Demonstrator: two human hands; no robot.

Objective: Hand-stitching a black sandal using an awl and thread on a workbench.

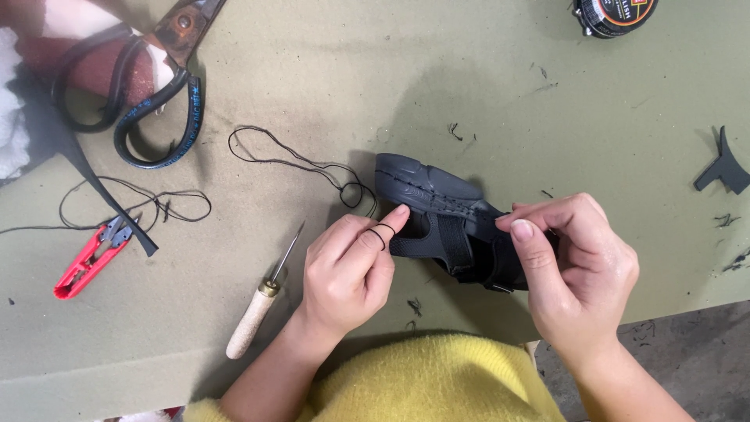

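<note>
A small black sandal [437,211] lies on its side on the olive-green table [328,86], sole facing away from me. My right hand [578,270] grips its heel end, thumb on the sole's edge. My left hand [351,270] has black thread [297,160] looped around the index finger, whose tip touches the sandal's strap. The thread trails off to the left in loops across the table.
A wooden-handled awl [262,301] lies just left of my left hand. Red thread snips [87,259] and large black scissors [148,86] are at the left. A round tin [613,14] sits at the top right, a black scrap [723,166] at the right edge.
</note>
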